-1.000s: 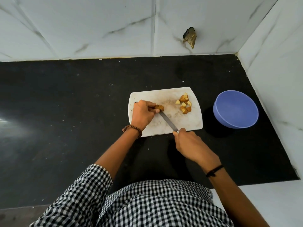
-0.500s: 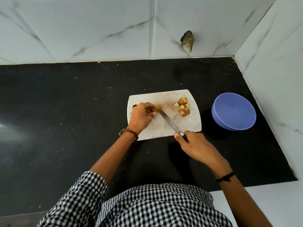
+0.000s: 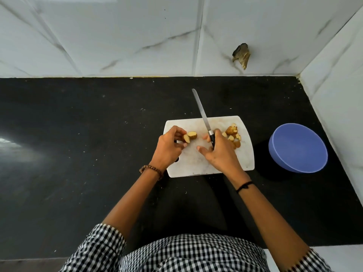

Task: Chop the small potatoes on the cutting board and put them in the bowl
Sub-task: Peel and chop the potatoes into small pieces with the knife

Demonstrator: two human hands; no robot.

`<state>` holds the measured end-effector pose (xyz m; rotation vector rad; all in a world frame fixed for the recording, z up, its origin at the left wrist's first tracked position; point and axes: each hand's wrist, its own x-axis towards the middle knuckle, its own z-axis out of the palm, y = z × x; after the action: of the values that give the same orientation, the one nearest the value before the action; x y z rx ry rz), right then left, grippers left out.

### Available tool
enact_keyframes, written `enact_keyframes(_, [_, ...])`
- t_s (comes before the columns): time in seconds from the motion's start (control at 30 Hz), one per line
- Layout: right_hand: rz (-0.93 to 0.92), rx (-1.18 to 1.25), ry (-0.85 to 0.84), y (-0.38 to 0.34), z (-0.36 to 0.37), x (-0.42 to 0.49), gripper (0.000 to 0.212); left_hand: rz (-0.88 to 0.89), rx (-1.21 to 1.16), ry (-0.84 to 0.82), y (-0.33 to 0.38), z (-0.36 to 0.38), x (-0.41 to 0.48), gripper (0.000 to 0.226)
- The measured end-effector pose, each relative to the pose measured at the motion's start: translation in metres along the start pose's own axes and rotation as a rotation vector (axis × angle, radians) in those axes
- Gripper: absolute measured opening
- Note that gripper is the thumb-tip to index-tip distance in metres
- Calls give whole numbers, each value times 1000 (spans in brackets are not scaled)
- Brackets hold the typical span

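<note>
Black-and-white checked cloth of the person's shirt (image 3: 186,252) fills the nearest edge, and from it two bare forearms reach over the black counter (image 3: 88,154) to the white cutting board (image 3: 196,161). The left hand (image 3: 169,149), over the board's left end, has its fingers curled and pinches one half of a small potato (image 3: 189,136) that lies cut in two there, its pale cut faces showing. I judge it is steadying or turning the half so the next cut can cross it. The right hand (image 3: 221,154), over the board's middle, clasps the knife (image 3: 205,120) by its dark handle with the outer fingers, while thumb and forefinger spread free toward the halves. The blade points away past the board's far edge, well off the fingers, likely so this hand can help arrange the pieces. At the board's right end sits a heap of chopped pieces (image 3: 233,136), set clear of the cutting spot. Right of the board and apart from it stands the blue bowl (image 3: 298,150), near enough for a short sweep. It looks empty, so the transfer is not yet done. Beyond the board's far edge rises a marbled tile wall (image 3: 117,36) with a broken hole (image 3: 242,55).
</note>
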<state>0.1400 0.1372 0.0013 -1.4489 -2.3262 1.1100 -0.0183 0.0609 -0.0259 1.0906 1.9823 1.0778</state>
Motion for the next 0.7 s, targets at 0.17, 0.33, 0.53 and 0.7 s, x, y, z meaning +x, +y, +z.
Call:
enact_keyframes(0.17, [-37,37,-32,-8,15,24,37,10,-41,-1,-2,1,-1,33])
enact_keyframes(0.33, [-37,61,-55,-7,19,32,31,1,-74,0,-4,1,1,32])
enact_keyframes(0.53, [18,82,32,0,17,30,37,8,-104,71,-2,2,-1,32])
enact_keyframes(0.7, [61,137,50,5,9,18,43,98,131,185,-4,-5,5,27])
